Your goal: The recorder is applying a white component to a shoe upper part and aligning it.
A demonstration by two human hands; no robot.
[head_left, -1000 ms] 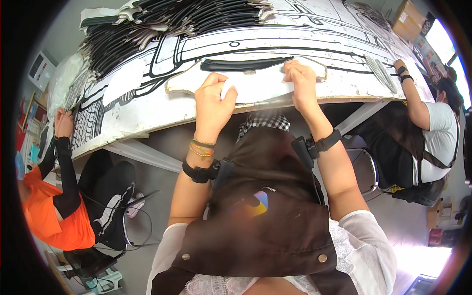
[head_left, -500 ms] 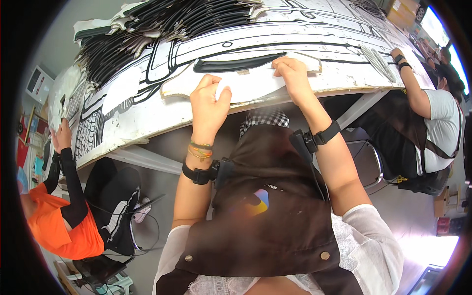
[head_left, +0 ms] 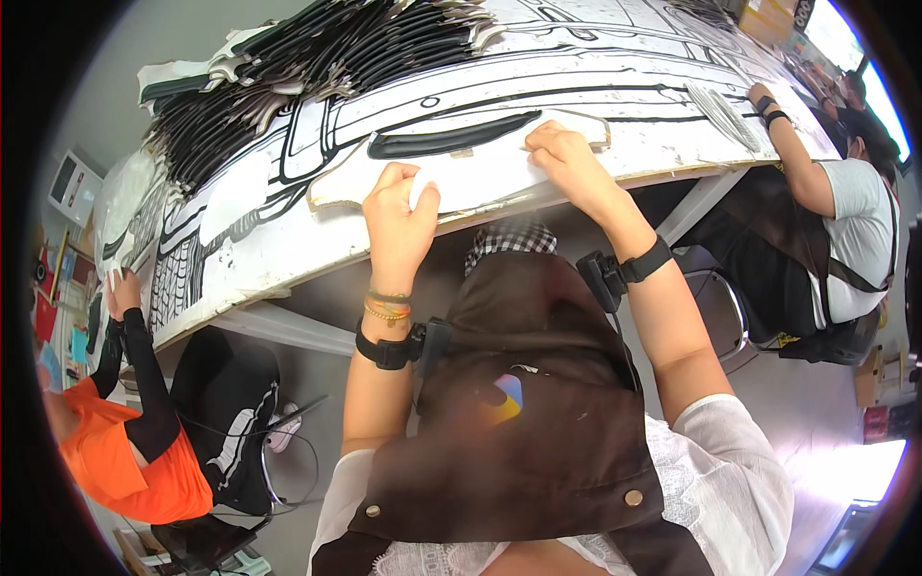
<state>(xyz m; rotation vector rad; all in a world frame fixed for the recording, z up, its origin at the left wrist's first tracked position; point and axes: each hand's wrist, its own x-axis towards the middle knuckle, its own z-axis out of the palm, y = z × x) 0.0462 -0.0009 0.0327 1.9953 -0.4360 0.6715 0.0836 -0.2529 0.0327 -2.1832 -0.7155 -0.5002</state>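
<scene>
A flat, pale panel (head_left: 499, 178) with flared ends lies along the near edge of the table. A glossy black padded strip (head_left: 451, 137) curves across its far side. My left hand (head_left: 396, 213) is closed at the panel's left part, with something small and white (head_left: 423, 184) showing between thumb and fingers; its kind is unclear. Near the strip's right end, my right hand (head_left: 571, 168) has its fingers bent and pinched on the panel. The palm sides of both hands are hidden.
Behind the panel, a large pile of similar black-edged pieces (head_left: 336, 58) covers the far left table. Grey strips (head_left: 722, 117) lie at the right. Co-workers sit on both sides, one in an orange shirt (head_left: 134, 461), another in a white one (head_left: 855, 221).
The view has shifted slightly. My right hand has drawn a little toward me, off the strip's end, and the strip shows more of its curve. The left hand keeps its closed grip.
</scene>
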